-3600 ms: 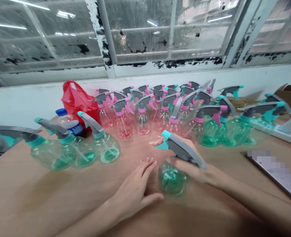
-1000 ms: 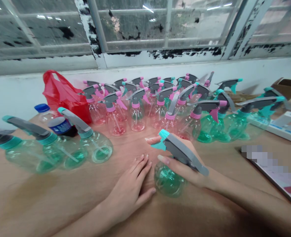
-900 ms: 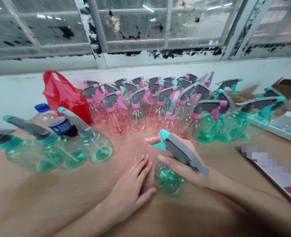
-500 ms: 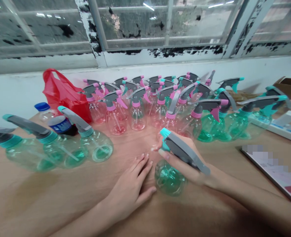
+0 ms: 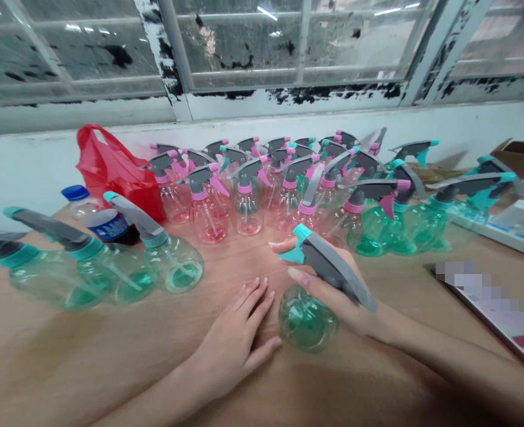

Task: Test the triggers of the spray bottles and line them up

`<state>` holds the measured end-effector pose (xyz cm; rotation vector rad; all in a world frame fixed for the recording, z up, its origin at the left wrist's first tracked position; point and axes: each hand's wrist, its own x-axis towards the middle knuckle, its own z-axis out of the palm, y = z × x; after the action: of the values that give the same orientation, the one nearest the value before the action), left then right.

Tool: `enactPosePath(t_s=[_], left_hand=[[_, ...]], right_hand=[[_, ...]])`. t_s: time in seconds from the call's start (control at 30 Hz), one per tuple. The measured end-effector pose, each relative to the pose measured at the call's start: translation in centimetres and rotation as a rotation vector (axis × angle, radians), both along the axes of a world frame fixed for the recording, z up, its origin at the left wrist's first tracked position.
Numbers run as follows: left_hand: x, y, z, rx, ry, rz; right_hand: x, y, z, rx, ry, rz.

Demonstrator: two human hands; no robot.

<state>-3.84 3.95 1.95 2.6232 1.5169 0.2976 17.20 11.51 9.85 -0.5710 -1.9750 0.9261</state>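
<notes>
My left hand [image 5: 232, 341] lies flat on the table [image 5: 123, 362], palm down and fingers stretched out, holding nothing. Just right of it stands a clear green spray bottle [image 5: 306, 323] with a grey and turquoise spray head [image 5: 339, 270]. My right hand [image 5: 348, 311] wraps around the bottle's neck under the head, thumb on the near side. Its forefinger reaches out past the turquoise trigger [image 5: 292, 255], which sticks out to the left. The other fingers of that hand are partly hidden behind the bottle.
Several green spray bottles [image 5: 175, 267] stand at the left. Behind them are a blue-capped drink bottle [image 5: 105, 225] and a red plastic bag [image 5: 114, 172]. Rows of pink spray bottles [image 5: 208, 219] and green ones fill the back. A flat device [image 5: 488, 314] lies right, beside a power strip [image 5: 502, 228].
The trigger, pulled in against the spray head before, now stands out to the left. My right forefinger has straightened. The spray head has tipped slightly; my left hand has stayed put.
</notes>
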Motion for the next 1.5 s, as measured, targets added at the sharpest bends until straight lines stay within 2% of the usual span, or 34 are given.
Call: enactPosePath(t_s=[0.13, 0.3, 0.67, 0.97, 1.27, 1.5], left_hand=[[0.0, 0.0, 0.1, -0.006, 0.009, 0.011], [0.0, 0.0, 0.1, -0.007, 0.005, 0.016], [0.1, 0.1, 0.5, -0.029, -0.030, 0.017], [0.2, 0.1, 0.3, -0.014, -0.015, 0.033], [0.3, 0.1, 0.5, -0.015, -0.015, 0.024], [0.2, 0.1, 0.4, -0.023, -0.021, 0.022]], right_hand=[[-0.1, -0.1, 0.1, -0.114, 0.043, 0.076], [-0.2, 0.0, 0.5, -0.163, 0.044, 0.109], [-0.1, -0.2, 0.9, -0.103, 0.014, 0.106], [0.0, -0.5, 2.6, 0.045, -0.043, 0.079], [-0.1, -0.6, 0.8, -0.060, 0.031, 0.074], [-0.2, -0.6, 0.7, -0.057, 0.066, 0.057]])
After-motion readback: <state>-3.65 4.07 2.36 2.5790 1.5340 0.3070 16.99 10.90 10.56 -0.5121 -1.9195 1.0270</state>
